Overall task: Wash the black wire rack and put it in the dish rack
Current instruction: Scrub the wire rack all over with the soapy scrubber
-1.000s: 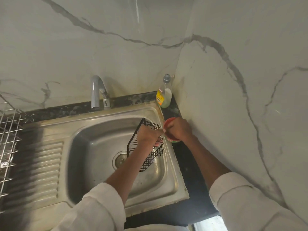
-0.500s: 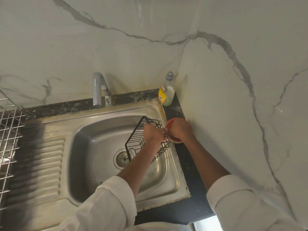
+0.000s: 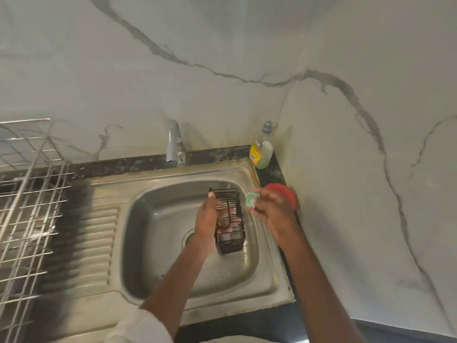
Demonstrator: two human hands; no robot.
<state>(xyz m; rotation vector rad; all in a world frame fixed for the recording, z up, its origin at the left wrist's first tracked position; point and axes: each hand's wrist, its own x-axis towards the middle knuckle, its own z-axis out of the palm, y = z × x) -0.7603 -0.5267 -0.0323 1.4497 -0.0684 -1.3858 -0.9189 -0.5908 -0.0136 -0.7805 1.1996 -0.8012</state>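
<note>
**Scrubber in hand, rack over the basin, washing barely begun**

From the head view, the only one there is, the person stands at the sink (image 3: 268,288) with both arms reaching in. The left hand (image 3: 210,219) grips the black wire rack (image 3: 230,219) along its left side, fingers threaded through the wires, and holds it up over the basin, tilted on end above the drain. The right hand (image 3: 273,209) sits just to the right of the rack, apart from it, pinching a small green scrubber (image 3: 252,200) between thumb and fingertips. Just beyond that hand, on the dark desk, is a red dish (image 3: 282,191); I'd guess it holds soap, though its contents are hidden. Farther back in the corner stands a bottle of dish liquid (image 3: 262,154).

The tap (image 3: 174,144) is beyond the left hand and no water seems to run from it. I can't make out any suds on the rack.

As I judge it, the washing is at its very start: the scrubber is picked up but not yet touching the wires. Scrubbing, rinsing and the carry remain. The dish rack (image 3: 27,194) waits well off to the left of both hands, past the drainboard.
</note>
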